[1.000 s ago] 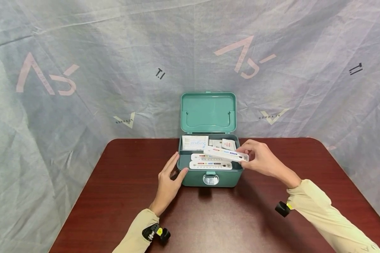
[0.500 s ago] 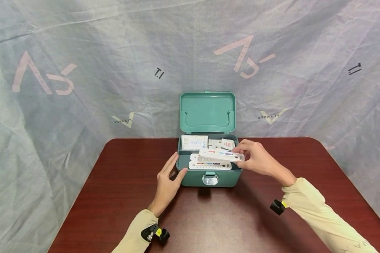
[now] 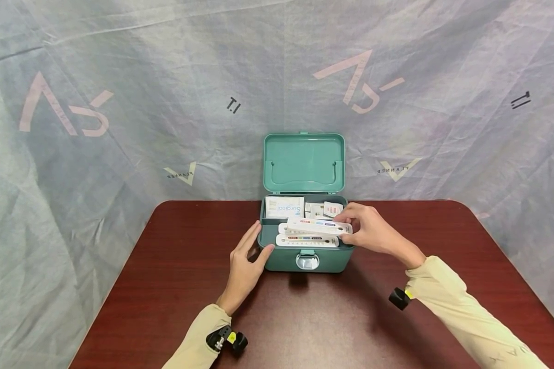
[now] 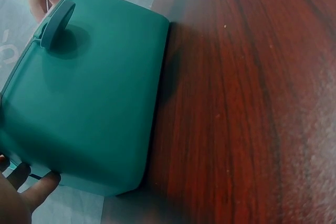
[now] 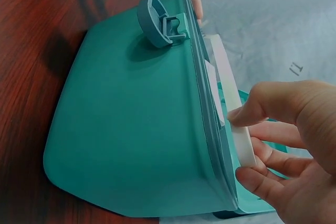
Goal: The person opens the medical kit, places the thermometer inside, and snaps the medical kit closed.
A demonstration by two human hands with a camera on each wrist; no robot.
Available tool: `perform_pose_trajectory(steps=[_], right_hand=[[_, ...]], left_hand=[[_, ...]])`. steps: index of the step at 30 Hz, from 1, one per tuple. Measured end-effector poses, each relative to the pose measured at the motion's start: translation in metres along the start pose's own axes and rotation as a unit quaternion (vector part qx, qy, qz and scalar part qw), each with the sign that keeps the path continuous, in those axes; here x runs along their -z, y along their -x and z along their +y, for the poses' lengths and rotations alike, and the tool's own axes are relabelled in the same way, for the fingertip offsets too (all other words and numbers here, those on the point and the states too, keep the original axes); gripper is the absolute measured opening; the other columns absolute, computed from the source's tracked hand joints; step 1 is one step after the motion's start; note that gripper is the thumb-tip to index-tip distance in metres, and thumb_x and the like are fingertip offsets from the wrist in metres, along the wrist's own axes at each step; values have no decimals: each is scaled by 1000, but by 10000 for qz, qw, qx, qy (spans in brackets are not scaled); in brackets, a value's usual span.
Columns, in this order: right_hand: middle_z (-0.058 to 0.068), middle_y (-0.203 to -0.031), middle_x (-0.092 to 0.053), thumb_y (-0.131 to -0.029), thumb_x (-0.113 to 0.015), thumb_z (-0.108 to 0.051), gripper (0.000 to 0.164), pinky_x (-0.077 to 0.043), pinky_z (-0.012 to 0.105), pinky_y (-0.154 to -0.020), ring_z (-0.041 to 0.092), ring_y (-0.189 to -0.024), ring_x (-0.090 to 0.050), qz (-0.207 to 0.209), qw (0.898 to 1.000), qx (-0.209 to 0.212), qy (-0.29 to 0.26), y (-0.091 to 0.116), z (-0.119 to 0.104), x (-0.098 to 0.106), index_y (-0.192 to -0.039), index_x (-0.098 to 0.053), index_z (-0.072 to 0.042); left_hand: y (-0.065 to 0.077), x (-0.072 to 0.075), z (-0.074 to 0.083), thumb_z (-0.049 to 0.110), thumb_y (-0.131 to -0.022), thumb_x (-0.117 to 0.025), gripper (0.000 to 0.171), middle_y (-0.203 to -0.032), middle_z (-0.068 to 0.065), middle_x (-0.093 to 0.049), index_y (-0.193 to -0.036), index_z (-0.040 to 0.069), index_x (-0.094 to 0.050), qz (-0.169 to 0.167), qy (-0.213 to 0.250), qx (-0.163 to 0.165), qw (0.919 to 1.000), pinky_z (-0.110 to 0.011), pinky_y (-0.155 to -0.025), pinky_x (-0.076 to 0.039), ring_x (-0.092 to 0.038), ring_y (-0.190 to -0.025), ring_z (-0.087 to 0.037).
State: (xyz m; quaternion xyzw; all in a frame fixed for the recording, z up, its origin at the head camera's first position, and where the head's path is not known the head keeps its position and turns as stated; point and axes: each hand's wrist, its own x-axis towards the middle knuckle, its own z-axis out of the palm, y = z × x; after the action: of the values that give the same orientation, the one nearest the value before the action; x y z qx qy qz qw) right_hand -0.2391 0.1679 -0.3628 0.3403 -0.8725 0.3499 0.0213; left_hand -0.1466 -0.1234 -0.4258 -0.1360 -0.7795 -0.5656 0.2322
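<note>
A green box (image 3: 325,261) stands on the table with its lid (image 3: 304,163) raised. My right hand (image 3: 371,230) pinches the right end of a white wall thermometer (image 3: 311,224), thumb in front and fingers behind, also plain in the right wrist view, where the thermometer (image 5: 229,80) shows edge-on. It tilts over the front compartment, partly covering a second thermometer (image 3: 283,229). Another thermometer (image 3: 307,241) lies nearest the front wall. My left hand (image 3: 244,269) rests at the box's left side, its fingers extended and thumb near the front corner.
Behind a divider, the box's rear compartment holds a white packet marked "Surgical" (image 3: 283,207) and small white packets (image 3: 332,209). A latch (image 3: 307,260) hangs on the front. A grey cloth (image 3: 194,77) hangs behind the reddish-brown table (image 3: 175,266).
My right hand has moved left and slightly inward with the pinched thermometer, which now lies more over the one behind. My left hand has stayed at the box's side.
</note>
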Motion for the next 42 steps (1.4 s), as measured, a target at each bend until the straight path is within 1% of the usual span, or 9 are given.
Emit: perform_pose_trajectory(steps=[3, 6, 9, 12, 19, 28, 32, 35, 42], right_hand=[[3, -85, -59, -66, -74, 3, 31, -45, 24, -58, 24, -65, -55, -36, 10000, 9, -5, -2, 0, -1, -96, -71, -2], [3, -85, -59, -66, -74, 3, 31, -47, 27, -58, 22, -66, -55, -47, 10000, 2, -8, -3, 1, -2, -97, -71, -1], [4, -86, -60, -67, -74, 4, 31, -48, 32, -59, 21, -66, -55, -76, 10000, -22, -39, -4, 1, -3, -97, -71, -1], [4, -86, -60, -66, -73, 4, 32, -49, 32, -59, 20, -66, -55, -121, 9999, -38, -63, -5, 2, -4, -98, -71, 0], [5, -91, -61, -67, -70, 6, 33, -45, 24, -58, 19, -65, -55, -266, 9995, -4, -163, -8, 1, -7, -99, -72, 0], [6, -92, -62, -69, -71, 4, 32, -46, 25, -57, 22, -63, -55, -372, 9989, 280, -71, -12, 4, -12, -101, -73, -1], [5, -90, -61, -69, -72, 3, 31, -45, 24, -57, 19, -61, -54, -394, 9986, 339, -59, -13, 6, -16, -100, -73, -1], [5, -89, -61, -68, -72, 3, 31, -45, 24, -56, 15, -59, -53, -381, 9986, 366, -45, -13, 8, -17, -99, -73, -1], [6, -91, -61, -71, -72, 4, 32, -45, 25, -56, 12, -58, -52, -417, 9986, 329, -11, -12, 6, -19, -102, -72, 0]], left_hand=[[0, 0, 1, 4, -88, -67, 54, -141, -22, -42, -135, -8, -46, 1, -6, -15, 10000, -55, -87, -45, -43, -127, -36], [0, -1, 1, 4, -88, -67, 53, -141, -22, -43, -135, -8, -46, -7, -13, 10, 10000, -55, -87, -45, -43, -127, -36], [1, -1, 1, 5, -88, -67, 54, -142, -18, -43, -136, -7, -46, -22, -14, 53, 10000, -55, -88, -45, -43, -128, -35], [1, -1, 1, 5, -88, -67, 54, -143, -14, -42, -136, -6, -46, -34, -15, 99, 9999, -54, -89, -45, -42, -129, -34], [1, -2, 0, 5, -88, -67, 54, -143, -16, -42, -136, -7, -46, -57, -9, 120, 9999, -54, -89, -45, -42, -129, -33], [1, 0, 0, 4, -87, -67, 54, -141, -22, -42, -136, -6, -47, -31, -20, 15, 10000, -53, -88, -46, -43, -128, -35], [0, 0, 1, 3, -87, -68, 53, -140, -22, -43, -135, -4, -48, -16, -35, -8, 10000, -53, -87, -47, -44, -127, -36], [-1, 0, 2, 3, -86, -68, 53, -140, -23, -44, -134, -7, -48, -12, -30, -39, 10000, -54, -86, -47, -45, -126, -37], [-2, 1, 0, 4, -86, -69, 53, -140, -19, -44, -134, -7, -49, -18, -2, 16, 10000, -54, -84, -48, -44, -127, -36]])
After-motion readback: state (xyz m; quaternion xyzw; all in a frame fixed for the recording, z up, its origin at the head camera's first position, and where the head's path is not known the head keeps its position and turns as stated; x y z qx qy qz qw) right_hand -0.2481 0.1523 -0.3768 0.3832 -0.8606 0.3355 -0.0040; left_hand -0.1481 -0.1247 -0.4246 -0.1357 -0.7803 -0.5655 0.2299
